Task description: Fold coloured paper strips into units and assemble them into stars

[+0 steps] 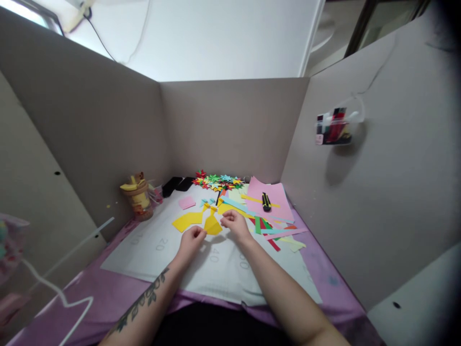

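Observation:
My left hand (192, 239) pinches the lower left corner of a yellow piece of paper (212, 226), which it holds slightly above the white mat. Close by the paper's right edge is my right hand (236, 225), its fingertips closed together; whether they grip the paper cannot be made out. Another yellow paper piece (187, 221) lies to the left. Just beyond the held paper are small folded yellow pieces (213, 209) and light blue folded pieces (208, 202).
Coloured paper strips (270, 231) lie scattered at the right. A black and yellow utility knife (266, 202) rests on pink paper sheets (281, 192). Folded paper stars (218, 181) are heaped at the back. Pink square papers (187, 203) and a pot-shaped container (139, 202) are on the left.

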`<state>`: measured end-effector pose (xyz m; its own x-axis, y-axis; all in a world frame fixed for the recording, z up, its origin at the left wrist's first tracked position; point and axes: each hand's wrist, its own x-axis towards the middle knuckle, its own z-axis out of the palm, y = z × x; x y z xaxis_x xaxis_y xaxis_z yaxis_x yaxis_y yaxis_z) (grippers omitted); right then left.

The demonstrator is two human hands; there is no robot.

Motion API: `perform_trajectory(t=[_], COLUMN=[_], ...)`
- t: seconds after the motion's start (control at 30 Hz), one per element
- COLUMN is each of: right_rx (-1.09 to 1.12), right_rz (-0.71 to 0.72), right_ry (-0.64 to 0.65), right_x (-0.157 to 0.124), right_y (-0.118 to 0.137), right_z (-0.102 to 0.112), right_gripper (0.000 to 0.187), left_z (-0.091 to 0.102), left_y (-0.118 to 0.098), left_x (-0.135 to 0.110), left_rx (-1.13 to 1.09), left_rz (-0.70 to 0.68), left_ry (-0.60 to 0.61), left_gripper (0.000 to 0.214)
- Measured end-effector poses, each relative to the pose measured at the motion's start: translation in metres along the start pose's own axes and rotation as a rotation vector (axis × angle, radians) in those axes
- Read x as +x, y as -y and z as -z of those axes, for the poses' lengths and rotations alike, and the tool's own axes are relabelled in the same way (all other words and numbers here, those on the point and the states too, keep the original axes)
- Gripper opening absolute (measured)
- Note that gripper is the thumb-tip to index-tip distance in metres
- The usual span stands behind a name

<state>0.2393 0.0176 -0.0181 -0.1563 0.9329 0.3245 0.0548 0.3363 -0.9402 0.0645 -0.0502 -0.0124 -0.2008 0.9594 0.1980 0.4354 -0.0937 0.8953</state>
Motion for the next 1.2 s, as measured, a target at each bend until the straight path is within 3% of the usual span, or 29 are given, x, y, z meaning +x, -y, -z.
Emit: perform_trajectory(t=[0.1, 0.17, 0.23, 0.33, 0.5, 0.6, 0.77, 0.83, 0.97, 1.2], right_rx=[-0.107, -0.192, -0.553, -0.790, -0.741, -0.671, -0.554, -0.507, -0.431, -0.356], right_rz=[0.139, 0.276, 0.594, 0.753, 0.687, 0.662, 0.631, 0.610, 0.560, 0.484], right_ry=[-0.051, 0.056, 0.202, 0.221, 0.293, 0.367, 0.496, 0.535, 0.584, 0.615], right_x=[-0.009, -0.017, -0.023, -0.023, -0.018, -0.017, -0.017, -0.018, -0.015, -0.007], right_y=[0.006, 0.010, 0.012, 0.009, -0.003, -0.012, -0.019, -0.019, -0.019, -0.023], right_z=[0.004, -0.002, -0.012, -0.024, -0.021, -0.015, -0.006, -0.001, 0.010, 0.015], right_gripper=[0.017, 0.022, 0.029, 0.014, 0.015, 0.013, 0.011, 0.009, 0.005, 0.004], left_z=[0.002, 0.000, -0.002, -0.002, 0.010, 0.017, 0.015, 0.015, 0.016, 0.018], left_y=[0.003, 0.004, 0.006, 0.009, 0.016, 0.018, 0.014, 0.011, 0.004, 0.004], left_x=[0.002, 0.003, 0.003, 0.003, -0.002, -0.010, -0.022, -0.024, -0.029, -0.033], left_rx=[-0.046, -0.072, -0.087, -0.076, 0.047, 0.108, 0.426, 0.535, 0.635, 0.730], left_rz=[0.053, 0.078, 0.101, 0.119, 0.007, -0.126, -0.508, -0.601, -0.670, -0.748], left_ry=[-0.025, -0.019, 0.012, 0.084, 0.117, 0.109, 0.342, 0.419, 0.478, 0.478], left_gripper=[0.022, 0.025, 0.028, 0.030, 0.022, 0.030, 0.044, 0.046, 0.039, 0.031])
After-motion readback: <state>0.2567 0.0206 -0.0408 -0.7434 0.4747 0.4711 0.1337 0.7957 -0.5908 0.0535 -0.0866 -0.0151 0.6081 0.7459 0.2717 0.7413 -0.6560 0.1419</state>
